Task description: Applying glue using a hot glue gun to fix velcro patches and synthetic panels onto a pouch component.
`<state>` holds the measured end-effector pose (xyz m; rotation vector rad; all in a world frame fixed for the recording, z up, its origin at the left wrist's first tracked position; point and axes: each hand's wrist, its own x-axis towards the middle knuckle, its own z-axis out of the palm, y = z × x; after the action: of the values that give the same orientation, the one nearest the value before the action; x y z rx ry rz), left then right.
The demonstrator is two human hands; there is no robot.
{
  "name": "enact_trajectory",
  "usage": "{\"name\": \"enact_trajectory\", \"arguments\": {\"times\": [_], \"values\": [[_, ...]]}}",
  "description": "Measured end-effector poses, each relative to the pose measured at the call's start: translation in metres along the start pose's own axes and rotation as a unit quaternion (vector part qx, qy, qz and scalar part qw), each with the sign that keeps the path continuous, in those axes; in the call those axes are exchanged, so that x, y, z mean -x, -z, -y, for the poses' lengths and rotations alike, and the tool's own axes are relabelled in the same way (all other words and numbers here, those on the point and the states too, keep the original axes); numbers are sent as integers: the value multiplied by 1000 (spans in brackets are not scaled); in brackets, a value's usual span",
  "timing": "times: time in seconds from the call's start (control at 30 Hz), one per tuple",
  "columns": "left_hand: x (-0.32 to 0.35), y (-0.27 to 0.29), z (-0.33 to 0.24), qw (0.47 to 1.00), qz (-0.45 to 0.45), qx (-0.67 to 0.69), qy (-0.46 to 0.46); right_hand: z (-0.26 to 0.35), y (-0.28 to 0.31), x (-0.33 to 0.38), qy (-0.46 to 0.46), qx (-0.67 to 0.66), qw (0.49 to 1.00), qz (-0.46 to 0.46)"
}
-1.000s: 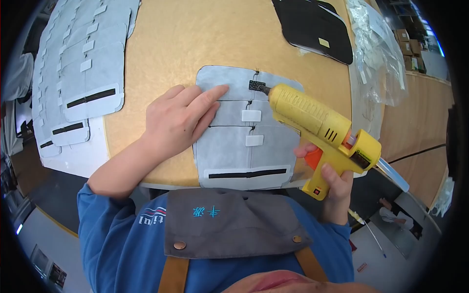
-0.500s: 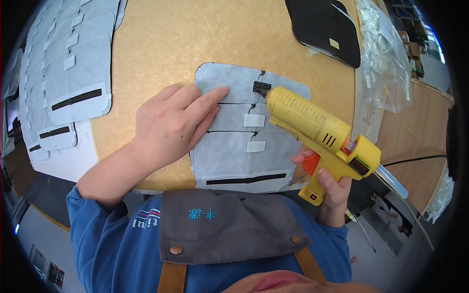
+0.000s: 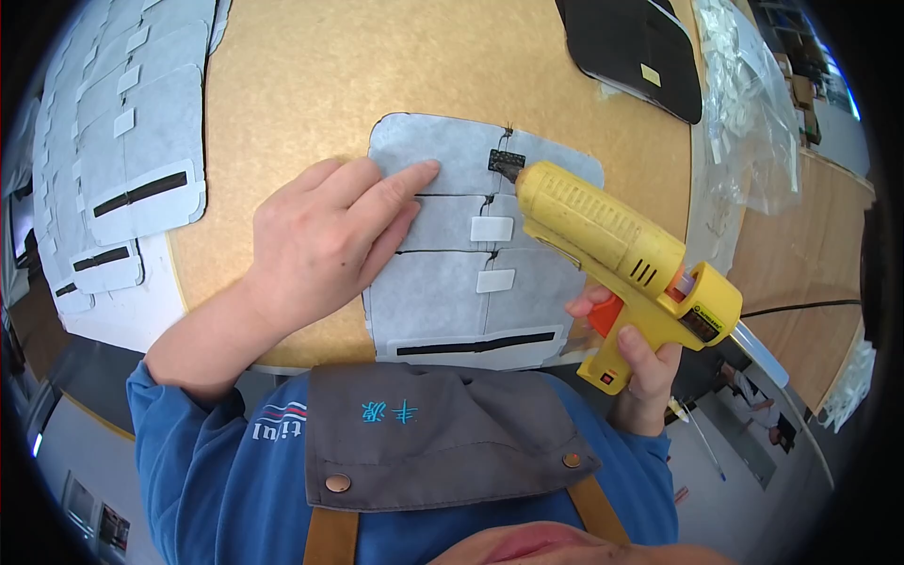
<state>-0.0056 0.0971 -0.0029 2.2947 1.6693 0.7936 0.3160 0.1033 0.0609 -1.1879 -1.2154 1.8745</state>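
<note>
A yellow hot glue gun (image 3: 603, 226) is in my right hand (image 3: 650, 363), fingers wrapped round its handle by the orange trigger. Its nozzle tip is over a small black textured patch (image 3: 506, 161) near the top of a light grey fabric panel (image 3: 433, 292). Below that patch, two white rectangular pads (image 3: 492, 229) sit along the panel's middle seam, and a black strip runs across its bottom edge. My left hand (image 3: 325, 240) lies with fingers stretched out on the panel's left side, index finger pointing toward the patch, holding nothing.
Similar grey panels (image 3: 160, 141) with white pads and black strips overlap at the left of the tan worktable (image 3: 282, 75). A black panel (image 3: 636, 56) lies at the far right, beside clear plastic bags (image 3: 749, 122). A cable (image 3: 800, 306) crosses at right. Another person (image 3: 753, 400) is in the background.
The glue gun and both hands keep almost the same pose on the panel. The whole view has shifted slightly.
</note>
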Motion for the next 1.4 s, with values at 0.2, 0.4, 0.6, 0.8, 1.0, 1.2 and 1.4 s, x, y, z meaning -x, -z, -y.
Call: {"name": "enact_trajectory", "arguments": {"times": [0.2, 0.4, 0.6, 0.8, 1.0, 1.2, 1.4], "values": [[-1, 1, 0, 1000, -1, 5, 1, -2, 2, -2, 3, 6, 1000, 16], [-2, 0, 1, 1000, -1, 10, 0, -2, 2, -1, -1, -2, 1000, 12], [-2, 0, 1, 1000, -1, 13, 0, -5, 2, -2, 18, -6, 1000, 3], [-2, -1, 1, 1000, -3, 13, 3, -5, -4, -4, 5, -17, 1000, -18], [-3, 0, 1, 1000, 0, 14, 3, -9, 0, -8, 26, -7, 1000, -6], [-3, -1, 1, 1000, -2, 23, 2, -9, 0, -2, 20, -2, 999, -41], [-4, 0, 1, 1000, 2, 23, 2, -10, 4, 0, 34, -12, 998, -48]]}}
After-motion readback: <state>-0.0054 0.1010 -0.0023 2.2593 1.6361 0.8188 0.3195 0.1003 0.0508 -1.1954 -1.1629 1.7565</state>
